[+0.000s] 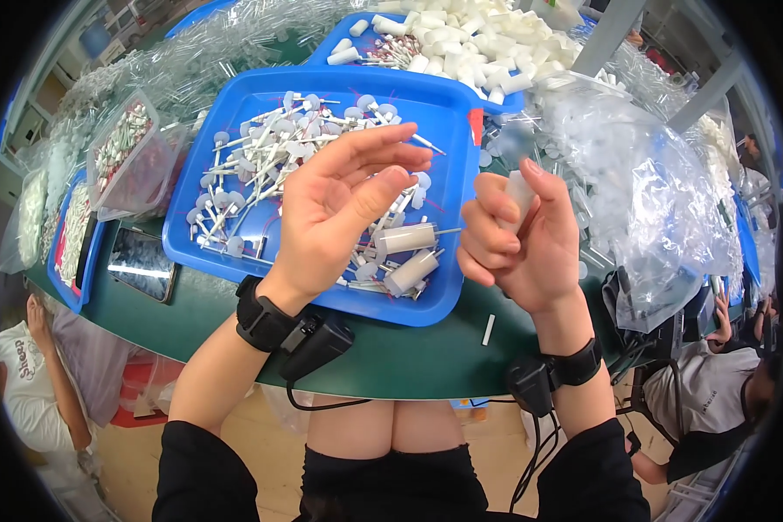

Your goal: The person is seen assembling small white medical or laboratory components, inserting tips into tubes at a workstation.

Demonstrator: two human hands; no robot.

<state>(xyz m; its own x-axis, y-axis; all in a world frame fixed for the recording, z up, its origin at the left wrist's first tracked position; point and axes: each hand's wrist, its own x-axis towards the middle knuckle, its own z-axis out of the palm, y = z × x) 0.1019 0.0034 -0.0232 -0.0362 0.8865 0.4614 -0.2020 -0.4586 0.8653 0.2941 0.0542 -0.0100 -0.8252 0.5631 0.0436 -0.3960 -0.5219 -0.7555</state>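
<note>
My left hand (pixel 326 204) hovers over the blue tray (pixel 176 226). Its fingers are bent but apart from the thumb, with nothing seen between them. Just right of the tray, my right hand (pixel 535 257) is closed around a short white cylinder (pixel 518 193), thumb raised along it. In the tray lies a pile of thin white sticks with pale round discs (pixel 261 152), some with red threads. Two clear tubes with white cylinders inside, an upper one (pixel 406 238) and a lower one (pixel 411 272), rest near the tray's right front corner.
A small white stick (pixel 489 330) lies on the green table (pixel 426 361). Left stand a phone (pixel 142 264) and a clear bin (pixel 122 157) of small parts. White cylinders (pixel 470 39) heap up behind; a clear plastic bag (pixel 644 200) sits right. Other people sit at both sides.
</note>
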